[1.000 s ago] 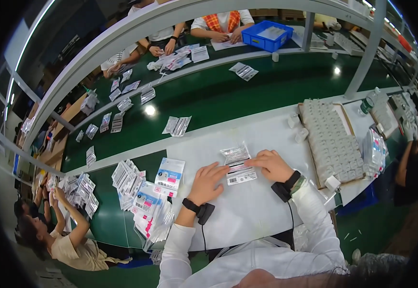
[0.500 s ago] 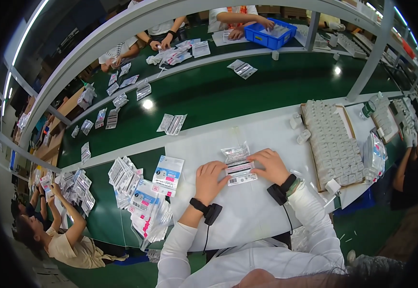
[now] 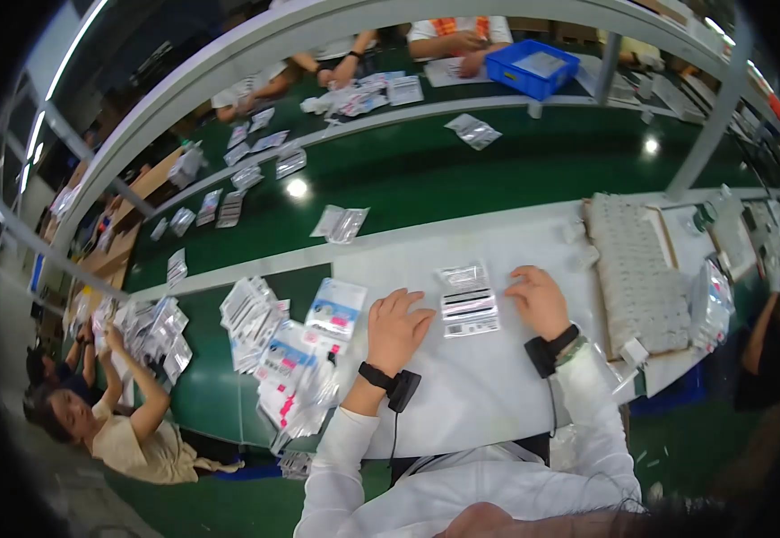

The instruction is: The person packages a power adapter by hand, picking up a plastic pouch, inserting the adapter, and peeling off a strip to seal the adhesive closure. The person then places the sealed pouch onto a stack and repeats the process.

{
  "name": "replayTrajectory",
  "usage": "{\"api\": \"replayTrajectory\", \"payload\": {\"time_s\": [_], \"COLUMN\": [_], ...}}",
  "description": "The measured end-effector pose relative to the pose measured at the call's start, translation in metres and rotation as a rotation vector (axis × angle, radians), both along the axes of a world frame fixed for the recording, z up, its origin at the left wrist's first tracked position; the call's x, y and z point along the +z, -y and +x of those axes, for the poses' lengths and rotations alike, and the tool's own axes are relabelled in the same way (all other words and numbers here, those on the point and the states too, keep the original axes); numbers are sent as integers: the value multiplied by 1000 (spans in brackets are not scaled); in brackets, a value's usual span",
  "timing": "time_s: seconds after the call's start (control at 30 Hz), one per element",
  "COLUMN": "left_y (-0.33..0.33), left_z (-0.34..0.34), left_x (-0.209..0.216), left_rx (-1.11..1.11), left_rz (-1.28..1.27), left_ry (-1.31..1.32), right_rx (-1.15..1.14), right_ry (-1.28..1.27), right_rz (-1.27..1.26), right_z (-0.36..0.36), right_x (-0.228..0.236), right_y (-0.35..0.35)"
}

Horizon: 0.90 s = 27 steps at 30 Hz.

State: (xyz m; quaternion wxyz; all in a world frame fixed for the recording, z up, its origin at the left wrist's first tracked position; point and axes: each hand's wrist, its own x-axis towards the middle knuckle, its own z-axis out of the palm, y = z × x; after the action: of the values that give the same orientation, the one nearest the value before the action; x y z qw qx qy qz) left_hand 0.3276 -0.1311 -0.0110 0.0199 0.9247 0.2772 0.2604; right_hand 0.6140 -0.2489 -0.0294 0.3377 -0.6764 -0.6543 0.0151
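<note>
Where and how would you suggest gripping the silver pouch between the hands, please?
Probably pinch the silver pouch by its side edges, from both sides: it lies flat on the white surface, with the left hand and right hand beside opposite edges.

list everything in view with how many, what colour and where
flat striped plastic pouch: one, silver, between the hands
white sheet-like work surface: one, white, under the pouch
heaped printed plastic pouches: many, silver, white, blue and pink, left of the hands
long smooth belt: one, green, beyond the work surface
loose flat pouches: several, mostly silver, scattered on the belt
rectangular plastic bin: one, blue, far side
small blocky pieces: many, whitish, right, on a brown cardboard tray
metal frame: one, light grey, overhead
co-workers: several, mixed clothing, left, far side and right
left hand: one, black wristband, left of pouch
right hand: one, black wristband, right of pouch
</note>
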Motion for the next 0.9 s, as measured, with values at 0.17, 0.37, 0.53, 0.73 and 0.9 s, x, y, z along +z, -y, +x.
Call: {"api": "replayTrajectory", "payload": {"time_s": [0.17,0.37,0.53,0.73,0.9], "left_y": [-24,-31,-26,-21,-5], "left_z": [-47,-84,-69,-41,17], "left_x": [16,-31,14,34,11], "left_rx": [346,571,569,162,55], "left_rz": [-31,108,-201,-912,-1206], "left_ry": [-106,-347,-134,913,829], "right_rx": [47,373,15,264,312], "right_ry": [1,212,300,-746,-1043], "right_rz": [156,-288,238,-87,-262], "right_z": [-14,-31,-11,-43,-60], "right_x": [27,63,82,55,26], "right_y": [-36,-104,-117,-68,-60]}}
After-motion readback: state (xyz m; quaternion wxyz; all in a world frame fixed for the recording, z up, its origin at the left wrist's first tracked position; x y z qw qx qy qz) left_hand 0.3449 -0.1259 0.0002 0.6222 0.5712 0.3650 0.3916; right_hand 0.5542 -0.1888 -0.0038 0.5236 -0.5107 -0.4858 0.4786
